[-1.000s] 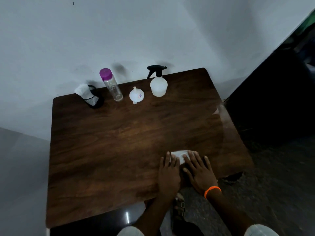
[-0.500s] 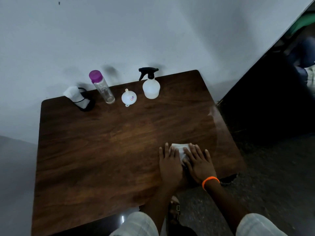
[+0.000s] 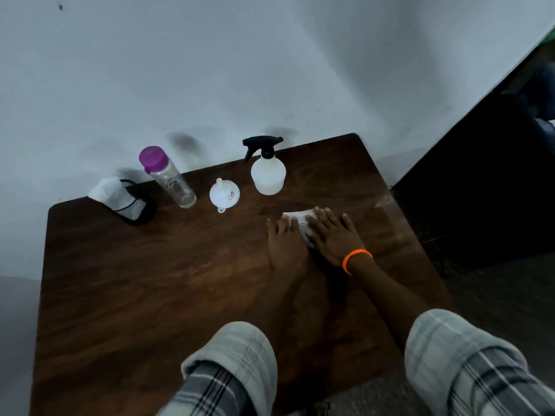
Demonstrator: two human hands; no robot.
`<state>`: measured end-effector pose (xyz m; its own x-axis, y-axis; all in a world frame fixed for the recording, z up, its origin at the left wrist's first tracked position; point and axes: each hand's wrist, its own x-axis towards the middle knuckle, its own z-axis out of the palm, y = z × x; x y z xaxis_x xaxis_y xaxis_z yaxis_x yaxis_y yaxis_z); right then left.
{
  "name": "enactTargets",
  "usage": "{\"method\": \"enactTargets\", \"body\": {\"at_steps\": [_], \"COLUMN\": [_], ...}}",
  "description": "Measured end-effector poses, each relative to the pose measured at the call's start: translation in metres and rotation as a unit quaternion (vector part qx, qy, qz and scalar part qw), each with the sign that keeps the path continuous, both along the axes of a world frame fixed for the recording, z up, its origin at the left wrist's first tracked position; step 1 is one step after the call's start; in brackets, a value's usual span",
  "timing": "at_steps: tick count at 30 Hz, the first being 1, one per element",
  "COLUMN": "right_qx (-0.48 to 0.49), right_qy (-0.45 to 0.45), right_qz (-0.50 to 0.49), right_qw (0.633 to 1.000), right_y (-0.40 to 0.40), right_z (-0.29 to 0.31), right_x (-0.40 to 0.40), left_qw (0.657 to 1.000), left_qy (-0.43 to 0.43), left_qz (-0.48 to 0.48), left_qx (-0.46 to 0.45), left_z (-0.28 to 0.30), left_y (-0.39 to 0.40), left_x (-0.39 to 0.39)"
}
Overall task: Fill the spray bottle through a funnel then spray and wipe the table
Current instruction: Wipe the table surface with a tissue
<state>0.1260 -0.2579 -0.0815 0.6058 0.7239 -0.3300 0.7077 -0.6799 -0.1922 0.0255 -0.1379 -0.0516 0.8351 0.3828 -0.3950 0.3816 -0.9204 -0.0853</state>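
Both hands lay flat on a white cloth [image 3: 295, 218], left hand [image 3: 285, 244] beside right hand [image 3: 333, 235], pressing it onto the wooden surface [image 3: 150, 280]. Behind them stood the spray bottle [image 3: 268, 172], with the funnel [image 3: 224, 194] just beside it.

Along the back edge of the bench [image 3: 150, 295] are ranged, left to right, a pouch [image 3: 126, 201], a water bottle [image 3: 169, 178], a funnel [image 3: 224, 194] and a spray bottle [image 3: 267, 172]. A cloth [image 3: 297, 219] is pressed flat before the spray bottle.
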Motion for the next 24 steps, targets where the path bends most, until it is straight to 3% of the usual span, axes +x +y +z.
{"method": "enactTargets", "body": {"at_steps": [4,10,18,24], "right_qx": [0.001,0.001,0.021,-0.016], "right_qy": [-0.014,-0.032,-0.031,-0.028], "right_qz": [0.021,0.034,-0.038,-0.099], "right_qw": [1.000,0.999,0.999,0.995], "right_y": [0.028,0.038,-0.005,-0.065], "right_z": [-0.003,-0.007,-0.014,-0.013], "right_x": [0.030,0.073,0.079,0.058], "left_qw": [0.998,0.999,0.996,0.993], "left_qy": [0.033,-0.042,-0.079,-0.072], "left_qz": [-0.025,0.019,-0.009,-0.051], "left_qx": [0.049,0.014,-0.040,-0.074], "left_z": [0.001,0.003,0.000,-0.001], "left_y": [0.014,0.022,-0.003,-0.051], "left_x": [0.033,0.064,0.080,0.069]}}
